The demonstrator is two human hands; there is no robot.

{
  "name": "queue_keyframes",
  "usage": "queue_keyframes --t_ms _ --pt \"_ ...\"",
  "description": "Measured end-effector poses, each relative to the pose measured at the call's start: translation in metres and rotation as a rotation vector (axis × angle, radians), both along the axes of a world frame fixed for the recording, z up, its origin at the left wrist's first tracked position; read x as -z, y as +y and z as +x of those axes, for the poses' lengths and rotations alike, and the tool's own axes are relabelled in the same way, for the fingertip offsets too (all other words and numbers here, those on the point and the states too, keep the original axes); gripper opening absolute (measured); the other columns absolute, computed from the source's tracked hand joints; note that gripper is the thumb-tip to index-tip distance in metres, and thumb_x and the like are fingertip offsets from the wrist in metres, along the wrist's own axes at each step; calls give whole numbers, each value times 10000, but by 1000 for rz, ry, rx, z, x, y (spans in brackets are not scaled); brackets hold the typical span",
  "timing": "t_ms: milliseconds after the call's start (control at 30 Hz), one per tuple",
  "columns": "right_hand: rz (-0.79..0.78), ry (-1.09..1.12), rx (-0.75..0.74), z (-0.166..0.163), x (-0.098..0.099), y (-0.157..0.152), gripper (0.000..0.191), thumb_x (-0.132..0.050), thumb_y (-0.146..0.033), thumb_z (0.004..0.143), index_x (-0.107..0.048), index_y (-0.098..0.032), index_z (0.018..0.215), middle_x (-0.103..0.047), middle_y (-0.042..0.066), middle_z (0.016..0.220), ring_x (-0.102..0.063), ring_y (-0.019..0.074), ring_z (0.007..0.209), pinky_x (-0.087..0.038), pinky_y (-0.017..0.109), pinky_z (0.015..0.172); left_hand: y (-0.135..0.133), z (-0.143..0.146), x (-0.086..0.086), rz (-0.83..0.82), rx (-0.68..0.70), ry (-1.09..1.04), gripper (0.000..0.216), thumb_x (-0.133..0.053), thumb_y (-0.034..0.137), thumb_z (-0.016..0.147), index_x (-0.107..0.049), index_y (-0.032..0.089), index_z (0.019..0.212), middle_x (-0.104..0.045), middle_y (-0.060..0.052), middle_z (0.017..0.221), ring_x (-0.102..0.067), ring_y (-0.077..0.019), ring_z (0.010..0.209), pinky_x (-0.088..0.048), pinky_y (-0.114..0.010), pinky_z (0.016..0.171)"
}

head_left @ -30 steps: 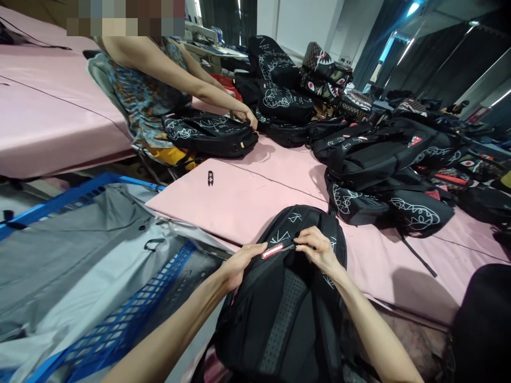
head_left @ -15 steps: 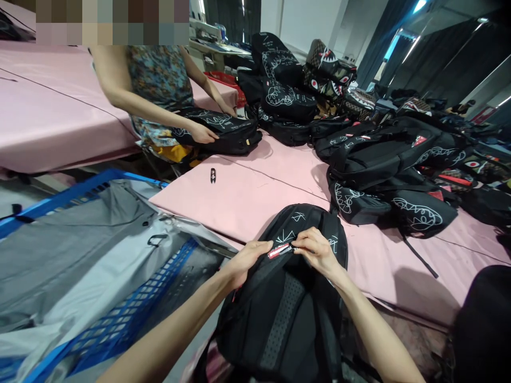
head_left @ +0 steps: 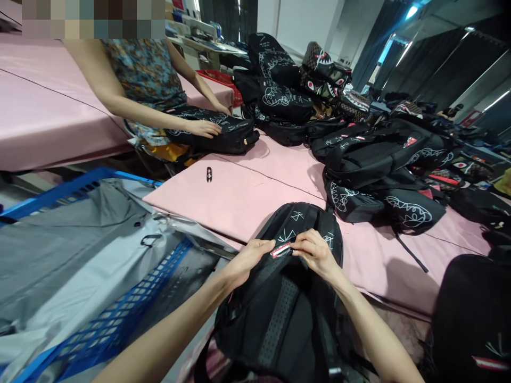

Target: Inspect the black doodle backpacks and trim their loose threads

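A black backpack point(head_left: 307, 330) leans upright against the table edge in front of me, its padded back and straps facing me. A small red-and-white label point(head_left: 281, 250) sits on one shoulder strap point(head_left: 261, 271), near white scribbled drawings. My left hand point(head_left: 251, 258) is closed on that strap, thumb on top at the label's left end. At the label's right end, my right hand point(head_left: 315, 252) is pinched, its fingertips close to the strap. Whatever those fingertips hold is too small and dark to make out.
Small thread snips point(head_left: 209, 174) lie on the pink table point(head_left: 239, 186). Black backpacks point(head_left: 383, 165) are heaped on the right. Across the table, a co-worker's hand point(head_left: 205, 128) rests on another backpack point(head_left: 231, 135). A blue crate point(head_left: 131, 298) holding grey material stands at left.
My view has shifted slightly, and more of the dark bag at lower right shows. Both my hands stay at the label, which shows more plainly. The co-worker's hand now lies flatter on their backpack.
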State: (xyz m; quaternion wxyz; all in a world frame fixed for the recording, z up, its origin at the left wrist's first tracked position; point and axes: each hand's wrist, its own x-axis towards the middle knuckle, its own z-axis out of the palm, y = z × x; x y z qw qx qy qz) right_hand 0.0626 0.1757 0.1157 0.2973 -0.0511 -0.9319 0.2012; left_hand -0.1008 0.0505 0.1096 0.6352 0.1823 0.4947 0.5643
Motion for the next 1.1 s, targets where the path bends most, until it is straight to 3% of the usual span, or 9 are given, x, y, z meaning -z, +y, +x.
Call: queue_keyframes --t_ms 333,567,667,733,800,900,1100 --pt "-19 4 -22 2 0 1 146 -575 -267 836 -639 -205 953 -613 45 860 -535 146 786 -425 313 705 0 2 -1 36 26 25 268 -690 395 665 -628 136 636 -623 -3 622 -495 -112 550 -319 -219 518" --pt "68 -48 -34 -3 -9 -18 131 -551 -229 850 -649 -200 933 -634 49 857 -524 156 778 -410 318 693 0 5 6 74 14 151 350 -659 465 670 -622 117 658 -608 -18 639 -503 -136 593 -359 -245 563" --pt "-151 -28 -14 4 -14 -25 129 -558 -252 845 -660 -208 910 -634 47 872 -556 157 805 -443 310 720 -4 6 6 115 52 194 392 -585 506 729 -635 118 705 -625 -30 692 -527 -156 655 -394 -262 613" --pt "-370 -11 64 13 -14 -22 139 -582 -282 828 -665 -220 921 -631 42 905 -580 158 850 -465 298 749 -9 6 5 167 128 232 347 -593 460 739 -651 125 810 -645 -36 801 -546 -175 757 -412 -273 692" --pt "-471 -43 184 22 -11 -13 154 -605 -289 809 -672 -230 935 -635 39 926 -594 164 872 -472 297 768 -14 6 6 210 201 282 328 -657 357 697 -639 147 948 -647 -34 929 -544 -197 877 -406 -285 785" --pt "-436 -128 261 30 -6 2 145 -616 -271 800 -688 -224 916 -654 42 909 -605 170 855 -469 310 777 -17 5 12 224 205 342 421 -677 216 644 -603 172 1056 -633 -28 1028 -526 -213 977 -375 -301 871" --pt "-327 -156 230 24 -3 9 112 -600 -222 809 -697 -203 862 -660 44 850 -596 165 816 -472 311 746 -11 2 17 207 180 440 423 -612 126 602 -616 151 1024 -632 -28 1009 -519 -224 994 -350 -308 905"
